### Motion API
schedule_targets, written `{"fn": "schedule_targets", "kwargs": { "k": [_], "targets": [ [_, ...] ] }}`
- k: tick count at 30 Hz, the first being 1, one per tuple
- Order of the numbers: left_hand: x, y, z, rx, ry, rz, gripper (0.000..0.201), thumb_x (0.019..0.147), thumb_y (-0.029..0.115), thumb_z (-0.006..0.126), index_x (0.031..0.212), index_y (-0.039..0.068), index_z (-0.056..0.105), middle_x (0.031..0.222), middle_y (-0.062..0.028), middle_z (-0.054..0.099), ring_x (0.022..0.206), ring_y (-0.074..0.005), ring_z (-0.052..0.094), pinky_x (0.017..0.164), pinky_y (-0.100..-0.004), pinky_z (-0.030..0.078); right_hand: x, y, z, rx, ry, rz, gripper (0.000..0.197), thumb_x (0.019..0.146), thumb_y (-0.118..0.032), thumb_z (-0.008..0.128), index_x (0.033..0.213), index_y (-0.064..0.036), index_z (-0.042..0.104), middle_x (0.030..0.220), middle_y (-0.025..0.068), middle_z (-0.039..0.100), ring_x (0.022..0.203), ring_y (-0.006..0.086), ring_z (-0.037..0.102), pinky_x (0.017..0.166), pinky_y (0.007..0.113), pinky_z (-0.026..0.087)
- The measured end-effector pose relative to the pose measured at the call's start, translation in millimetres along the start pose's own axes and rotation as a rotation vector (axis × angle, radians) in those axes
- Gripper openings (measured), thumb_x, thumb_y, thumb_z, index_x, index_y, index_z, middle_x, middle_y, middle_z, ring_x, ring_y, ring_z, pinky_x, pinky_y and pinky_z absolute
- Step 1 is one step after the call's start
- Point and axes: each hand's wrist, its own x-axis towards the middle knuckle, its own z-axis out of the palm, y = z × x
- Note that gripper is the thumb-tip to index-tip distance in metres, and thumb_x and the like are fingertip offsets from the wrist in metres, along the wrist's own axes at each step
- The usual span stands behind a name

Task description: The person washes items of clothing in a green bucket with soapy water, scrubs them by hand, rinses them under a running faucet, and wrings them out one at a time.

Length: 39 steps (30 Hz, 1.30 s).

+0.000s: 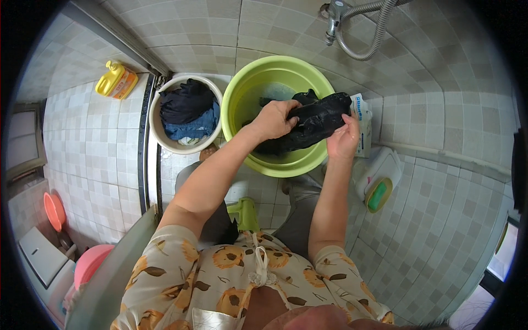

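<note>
Tiled floor: small pale squares, bent by the lens toward the rim.

Green basin: round, lime plastic, on the floor ahead of the knees; a little soapy water visible at the back; near rim partly covered by the forearms.

White bucket: just left of the basin, rims close or touching, cannot tell which; filled with dark and blue clothes.

Black garment: wet, glossy, bunched into a thick roll; lifted over the right half of the green basin, lower folds trailing down inside it; kind of garment not readable from the crumpled shape.

Left hand: fingers closed over the left end of the black garment, clamped on the cloth.

Right hand: closed on the right end of the same roll, thumb on top; fingertips hidden under the fabric.

Shower hose: grey, ribbed, looping from a tap on the wall; upper part cut off by the frame.

Yellow bottle: lying on the floor at far left, well apart from the basin.

White scrub brush with green pad: on the floor right of the basin.

Soap packet: mostly hidden behind the right hand.

Green stool: only a corner showing between the legs.
</note>
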Motion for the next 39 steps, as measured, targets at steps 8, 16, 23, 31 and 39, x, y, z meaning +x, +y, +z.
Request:
{"fn": "schedule_targets", "kwargs": {
  "k": [8, 16, 23, 31, 39],
  "targets": [
    [-10.0, 17.4, -0.1, 0.133, 0.384, 0.03, 0.028, 0.075, 0.008, 0.06, 0.103, 0.008, 0.064, 0.093, -0.0155, 0.064, 0.086, -0.0354, 0.061, 0.076, -0.0431, 0.05, 36.3, -15.5, -37.4, -0.04, 0.108, -0.078, 0.031, 0.084, -0.009, 0.047, 0.112, 0.0031, 0.054, 0.116, 0.015, 0.059, 0.107, 0.0283, 0.056, 0.096, 0.041, 0.042],
    [-30.3, 19.9, 6.8, 0.463, -0.459, -0.057, 0.034, 0.079, 0.025, 0.062, 0.11, 0.011, 0.063, 0.101, -0.0141, 0.065, 0.095, -0.032, 0.062, 0.082, -0.0404, 0.05, 21.5, -15.5, -20.3, 0.185, -0.073, 0.019, 0.033, 0.087, -0.01, 0.05, 0.12, -0.0017, 0.051, 0.124, 0.0141, 0.054, 0.116, 0.0303, 0.05, 0.102, 0.047, 0.037],
    [8.6, -20.3, -11.4, 0.522, -0.198, -0.315, 0.042, 0.081, 0.033, 0.063, 0.113, 0.007, 0.059, 0.102, -0.0185, 0.064, 0.098, -0.0334, 0.061, 0.085, -0.0419, 0.049, 0.2, -22.2, -13.2, 0.32, -0.288, 0.118, 0.035, 0.087, -0.012, 0.047, 0.12, 0.0002, 0.054, 0.124, 0.0143, 0.057, 0.117, 0.0309, 0.051, 0.104, 0.045, 0.035],
    [15.3, -77.1, 15.4, 0.34, -0.116, -0.296, 0.053, 0.08, 0.027, 0.065, 0.128, 0.01, 0.05, 0.12, -0.0173, 0.055, 0.111, -0.0357, 0.053, 0.092, -0.0408, 0.045, -12.1, -15.6, -16.3, 0.316, -0.396, 0.159, 0.038, 0.088, -0.015, 0.044, 0.122, 0.001, 0.052, 0.125, 0.0157, 0.056, 0.117, 0.0312, 0.051, 0.104, 0.044, 0.035],
    [28.6, -61.7, 33.7, 0.309, -0.04, -0.354, 0.03, 0.082, 0.025, 0.06, 0.107, 0.008, 0.061, 0.1, -0.0208, 0.063, 0.096, -0.0351, 0.06, 0.085, -0.0458, 0.047, -17.9, -25.5, -23.6, 0.164, -0.158, 0.199, 0.039, 0.085, -0.012, 0.046, 0.12, 0.0018, 0.051, 0.119, 0.0172, 0.059, 0.111, 0.031, 0.056, 0.1, 0.044, 0.041]
  ]
}}
